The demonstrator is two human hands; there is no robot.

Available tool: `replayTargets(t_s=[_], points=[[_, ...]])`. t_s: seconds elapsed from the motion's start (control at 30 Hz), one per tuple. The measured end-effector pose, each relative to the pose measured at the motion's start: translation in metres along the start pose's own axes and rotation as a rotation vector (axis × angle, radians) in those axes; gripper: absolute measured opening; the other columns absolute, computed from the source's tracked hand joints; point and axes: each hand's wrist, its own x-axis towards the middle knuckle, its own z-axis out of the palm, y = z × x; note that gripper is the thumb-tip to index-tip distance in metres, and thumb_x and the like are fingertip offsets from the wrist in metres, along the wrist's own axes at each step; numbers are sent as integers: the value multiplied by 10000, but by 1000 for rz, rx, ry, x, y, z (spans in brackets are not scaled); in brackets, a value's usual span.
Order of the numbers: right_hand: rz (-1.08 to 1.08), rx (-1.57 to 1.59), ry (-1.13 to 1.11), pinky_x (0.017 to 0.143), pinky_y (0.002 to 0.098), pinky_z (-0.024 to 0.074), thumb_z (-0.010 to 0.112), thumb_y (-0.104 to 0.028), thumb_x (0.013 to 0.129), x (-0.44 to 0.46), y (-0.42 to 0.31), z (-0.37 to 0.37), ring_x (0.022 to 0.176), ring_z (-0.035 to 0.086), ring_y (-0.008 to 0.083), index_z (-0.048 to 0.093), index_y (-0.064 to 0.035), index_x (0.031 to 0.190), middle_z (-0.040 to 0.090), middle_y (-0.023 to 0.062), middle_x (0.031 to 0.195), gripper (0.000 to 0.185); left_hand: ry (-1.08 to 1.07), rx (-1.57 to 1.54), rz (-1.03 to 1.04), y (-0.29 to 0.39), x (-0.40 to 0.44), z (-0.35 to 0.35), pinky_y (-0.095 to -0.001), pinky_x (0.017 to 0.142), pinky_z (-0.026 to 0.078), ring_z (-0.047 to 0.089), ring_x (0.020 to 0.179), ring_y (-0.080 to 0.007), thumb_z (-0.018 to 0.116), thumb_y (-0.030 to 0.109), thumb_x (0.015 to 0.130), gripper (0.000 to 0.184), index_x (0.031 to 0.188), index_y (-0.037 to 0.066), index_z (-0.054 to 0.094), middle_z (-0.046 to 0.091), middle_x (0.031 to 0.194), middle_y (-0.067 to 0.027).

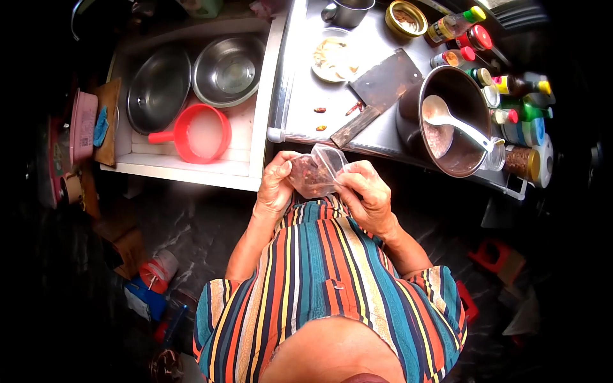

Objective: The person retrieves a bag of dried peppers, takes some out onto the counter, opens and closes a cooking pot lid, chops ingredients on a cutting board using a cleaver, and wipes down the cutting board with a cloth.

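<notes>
While a cleaver (387, 80) lies on the counter (297, 83) beside a deep pot (463, 83) holding a white ladle (439, 112), and a red dipper (203, 134) sits in the sink (257, 137), the clear bag (313, 175) is near the counter's edge, left hand (276, 185) pinching one side, right hand (368, 198) gripping the other.

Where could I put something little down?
There's bare steel counter between the sink's rim and the plate. A smaller patch of sink floor shows right of the red dipper. It's crowded around the big pot, with bottles packed beyond it.
</notes>
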Motion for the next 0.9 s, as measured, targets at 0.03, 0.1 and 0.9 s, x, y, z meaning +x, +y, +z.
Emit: replayTargets(t_s=[0.03,0.1,0.9], points=[[-16,-9,-31,697,302,508,711,83,719,2,1,-5,800,628,251,658,-20,929,613,126,898,239,76,375,126,14,-9,12,-338,912,495,615,1019,-190,737,170,832,412,1163,1,559,639,1100,-118],[-39,-3,-83,687,307,510,703,93,716,7,1,-9,801,631,255,658,-27,950,609,127,905,267,165,741,245,31,-20,22,-326,917,485,604,1046,-188,770,144,801,441,1165,6,562,629,1131,-106],[-346,30,-488,621,332,498,694,50,685,14,5,-1,752,588,256,636,-16,949,566,115,885,278,72,1622,689,55,-87,84,-392,826,490,602,939,-326,784,107,690,422,1067,21,617,629,1024,-150]])
